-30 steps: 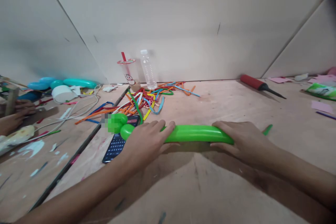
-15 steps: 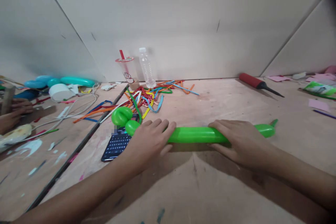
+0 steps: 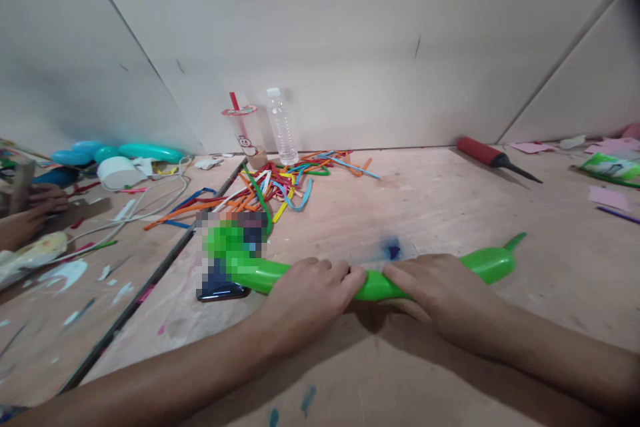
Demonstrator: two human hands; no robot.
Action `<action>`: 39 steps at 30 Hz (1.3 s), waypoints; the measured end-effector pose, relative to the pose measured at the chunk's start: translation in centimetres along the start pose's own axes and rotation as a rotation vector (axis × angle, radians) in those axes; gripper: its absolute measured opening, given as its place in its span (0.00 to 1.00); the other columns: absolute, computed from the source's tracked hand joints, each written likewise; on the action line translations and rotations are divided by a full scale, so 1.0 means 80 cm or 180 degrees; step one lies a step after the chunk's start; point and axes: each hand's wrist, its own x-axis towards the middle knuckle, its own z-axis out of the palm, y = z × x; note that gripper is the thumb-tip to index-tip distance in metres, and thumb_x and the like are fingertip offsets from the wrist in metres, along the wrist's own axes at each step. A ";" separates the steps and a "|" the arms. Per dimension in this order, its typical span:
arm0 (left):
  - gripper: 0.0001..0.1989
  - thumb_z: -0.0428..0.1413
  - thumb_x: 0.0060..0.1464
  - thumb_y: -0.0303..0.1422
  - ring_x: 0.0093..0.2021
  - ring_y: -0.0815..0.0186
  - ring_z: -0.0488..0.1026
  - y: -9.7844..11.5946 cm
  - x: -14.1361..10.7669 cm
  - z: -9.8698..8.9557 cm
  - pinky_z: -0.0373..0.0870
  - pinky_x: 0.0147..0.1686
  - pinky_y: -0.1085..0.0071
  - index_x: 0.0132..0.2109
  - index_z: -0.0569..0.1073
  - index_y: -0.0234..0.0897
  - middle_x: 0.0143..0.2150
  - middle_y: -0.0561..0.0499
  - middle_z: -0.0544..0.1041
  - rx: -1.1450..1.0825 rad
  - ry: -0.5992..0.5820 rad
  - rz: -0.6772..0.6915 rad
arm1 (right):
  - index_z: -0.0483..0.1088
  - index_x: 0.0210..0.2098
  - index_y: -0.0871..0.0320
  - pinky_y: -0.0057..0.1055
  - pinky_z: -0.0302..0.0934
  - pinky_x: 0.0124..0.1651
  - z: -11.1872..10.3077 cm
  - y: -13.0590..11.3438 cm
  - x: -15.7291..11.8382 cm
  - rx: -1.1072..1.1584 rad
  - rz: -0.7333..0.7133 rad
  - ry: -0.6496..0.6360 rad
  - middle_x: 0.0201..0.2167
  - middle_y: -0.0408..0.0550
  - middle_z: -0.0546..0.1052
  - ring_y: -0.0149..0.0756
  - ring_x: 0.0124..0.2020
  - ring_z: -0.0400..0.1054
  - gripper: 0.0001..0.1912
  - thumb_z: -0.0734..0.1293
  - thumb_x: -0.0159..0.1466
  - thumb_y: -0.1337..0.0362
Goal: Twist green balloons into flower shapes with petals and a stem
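A long green modelling balloon (image 3: pixel 375 285) stretches sideways across the table in front of me. My left hand (image 3: pixel 320 293) is wrapped over its middle, and my right hand (image 3: pixel 435 283) grips it a short way to the right. Between the two hands the balloon sags into a shallow curve. Its uninflated tail points up at the far right. The left end is pixelated and lies over a phone (image 3: pixel 220 288), which is partly covered and blurred.
Loose uninflated balloons (image 3: pixel 280 190) lie in a heap near a drink cup (image 3: pixel 245 137) and a clear bottle (image 3: pixel 284 130). A red hand pump (image 3: pixel 480 152) rests by the wall. At left, another person's hands (image 3: pixel 40 207) work near blue balloons (image 3: pixel 145 151) and a white roll (image 3: pixel 117 173).
My hands have come closer together and slightly nearer to me. The straight green balloon is now bent downward in the middle. A dark blue mark on the table has come into view behind it.
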 end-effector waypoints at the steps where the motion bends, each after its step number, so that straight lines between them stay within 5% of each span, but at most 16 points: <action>1: 0.08 0.51 0.66 0.30 0.34 0.58 0.78 0.000 0.000 0.001 0.73 0.30 0.63 0.51 0.65 0.37 0.38 0.51 0.77 -0.0019 -0.0001 0.0071 | 0.70 0.39 0.56 0.33 0.54 0.31 0.001 0.001 -0.001 0.0009 -0.0081 0.0003 0.32 0.43 0.80 0.41 0.31 0.75 0.02 0.67 0.68 0.64; 4: 0.08 0.52 0.66 0.31 0.36 0.57 0.78 -0.002 0.002 0.004 0.74 0.31 0.62 0.51 0.65 0.37 0.39 0.50 0.77 -0.0006 0.0102 0.0137 | 0.71 0.39 0.56 0.34 0.55 0.32 0.002 0.000 -0.002 -0.0005 -0.0090 0.0037 0.32 0.44 0.79 0.41 0.32 0.74 0.02 0.67 0.68 0.65; 10: 0.13 0.51 0.66 0.32 0.39 0.55 0.78 0.000 0.005 0.005 0.75 0.33 0.60 0.55 0.63 0.34 0.44 0.47 0.77 0.0107 0.0287 -0.0014 | 0.69 0.51 0.57 0.39 0.61 0.40 -0.005 -0.007 0.000 -0.0007 0.0215 0.0163 0.41 0.52 0.80 0.50 0.40 0.75 0.21 0.68 0.66 0.50; 18: 0.05 0.50 0.67 0.29 0.34 0.58 0.78 0.016 -0.001 -0.007 0.73 0.30 0.62 0.48 0.67 0.36 0.37 0.51 0.77 -0.0087 -0.0076 0.0409 | 0.73 0.40 0.57 0.35 0.57 0.33 0.012 -0.012 0.001 0.0124 -0.0266 -0.0227 0.34 0.44 0.80 0.41 0.32 0.74 0.04 0.66 0.67 0.71; 24: 0.17 0.53 0.65 0.38 0.42 0.53 0.76 0.004 0.004 0.000 0.74 0.36 0.57 0.56 0.64 0.36 0.46 0.46 0.76 -0.0040 0.0264 0.0027 | 0.72 0.41 0.56 0.35 0.58 0.37 -0.020 0.001 0.003 0.0294 0.0072 -0.0181 0.37 0.47 0.80 0.44 0.36 0.74 0.14 0.67 0.68 0.52; 31: 0.15 0.59 0.60 0.38 0.45 0.51 0.77 -0.039 -0.001 -0.009 0.74 0.42 0.56 0.49 0.68 0.36 0.44 0.45 0.77 0.0103 0.0104 -0.0868 | 0.73 0.39 0.57 0.34 0.57 0.36 -0.047 0.060 -0.004 0.0014 0.0432 -0.0148 0.37 0.50 0.79 0.44 0.36 0.72 0.11 0.68 0.66 0.55; 37: 0.16 0.58 0.61 0.40 0.42 0.52 0.78 -0.032 0.002 -0.006 0.75 0.38 0.57 0.51 0.68 0.35 0.43 0.45 0.78 0.0053 0.0009 -0.0451 | 0.69 0.53 0.55 0.37 0.60 0.41 -0.031 0.031 -0.004 0.0183 0.0425 -0.0030 0.45 0.50 0.80 0.48 0.43 0.75 0.19 0.68 0.66 0.53; 39: 0.11 0.55 0.63 0.36 0.39 0.52 0.79 -0.026 0.002 -0.002 0.75 0.34 0.58 0.50 0.67 0.35 0.41 0.45 0.78 0.0043 -0.0060 -0.0327 | 0.70 0.50 0.56 0.35 0.59 0.37 -0.024 0.017 -0.002 0.0153 0.0395 -0.0144 0.43 0.49 0.80 0.47 0.39 0.76 0.17 0.65 0.68 0.52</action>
